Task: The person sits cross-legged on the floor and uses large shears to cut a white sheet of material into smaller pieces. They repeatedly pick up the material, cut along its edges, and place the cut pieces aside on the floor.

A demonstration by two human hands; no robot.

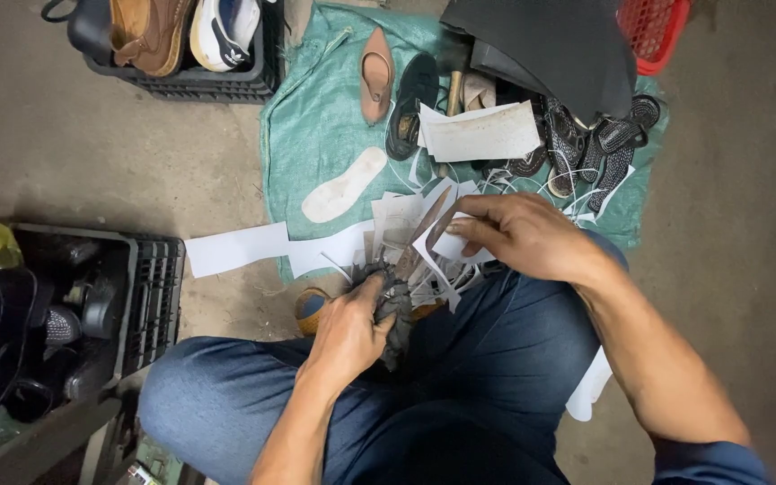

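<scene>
Left hand (349, 328) clamped on cloth-wrapped scissor handles (392, 301); blades (419, 238) point up over the lap. Right hand (518, 235) pinches a white paper cutout (454, 247) against the blades. Scraps litter the green tarp (316, 126) on the floor.

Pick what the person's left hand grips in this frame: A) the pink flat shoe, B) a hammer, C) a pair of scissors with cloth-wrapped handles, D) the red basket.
C: the left hand closes around the wrapped handles of the scissors, whose blades point up into the white paper piece that the right hand holds by its fingers.
</scene>
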